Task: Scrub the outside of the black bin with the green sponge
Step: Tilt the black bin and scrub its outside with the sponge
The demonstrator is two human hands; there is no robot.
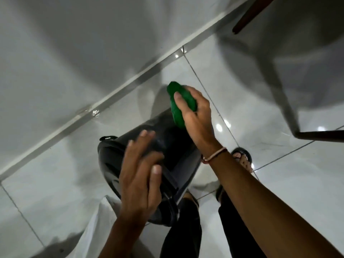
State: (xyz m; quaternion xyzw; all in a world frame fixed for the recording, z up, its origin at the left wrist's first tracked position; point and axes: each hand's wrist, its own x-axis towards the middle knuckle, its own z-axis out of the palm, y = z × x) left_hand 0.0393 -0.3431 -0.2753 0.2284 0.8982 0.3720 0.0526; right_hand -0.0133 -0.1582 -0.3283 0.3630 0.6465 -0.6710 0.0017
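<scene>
Now the right hand [197, 116] is gripping the green sponge [179, 106] against the black bin [111, 159]'s far upper side, while the left hand [139, 170], fingers spread, is resting on the nearer wall, steadying it. Scrubbing seems underway; the next stroke probably needs firm pressure downward.

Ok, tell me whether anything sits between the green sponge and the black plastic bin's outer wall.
Nothing visible does. The right hand grips the green sponge right at the far edge of the black plastic bin, with no object between them. The left hand rests on the bin's nearer side, clear of the sponge.
</scene>
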